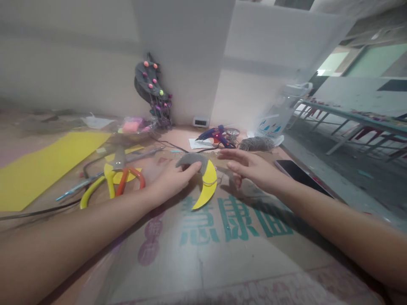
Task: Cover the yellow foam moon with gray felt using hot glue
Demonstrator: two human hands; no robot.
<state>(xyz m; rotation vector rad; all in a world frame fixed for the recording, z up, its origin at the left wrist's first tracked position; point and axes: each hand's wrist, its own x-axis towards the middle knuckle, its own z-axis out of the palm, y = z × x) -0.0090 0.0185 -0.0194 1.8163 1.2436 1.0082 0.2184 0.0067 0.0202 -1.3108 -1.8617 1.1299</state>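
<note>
My left hand (178,176) is closed on a crescent moon cutout (209,186), thumb pressed on top of it. Grey yarn wraps the upper part of the crescent, while its lower tip shows bare yellow with a strand lying across it. Just to the right of the crescent, my right hand (252,167) hovers over the cardboard with thumb and fingers apart. I see nothing clear between those fingers. Behind the hands a blue glue gun (216,135) with a small red light rests near a white card (199,143).
Pliers (110,180) and orange-handled scissors (129,176) lie left, beside yellow sheet (47,169). A ball of grey yarn (259,143), a phone (300,176) and a plastic jug (286,110) are at right. A decorated grey crescent (146,80) hangs against the back panel.
</note>
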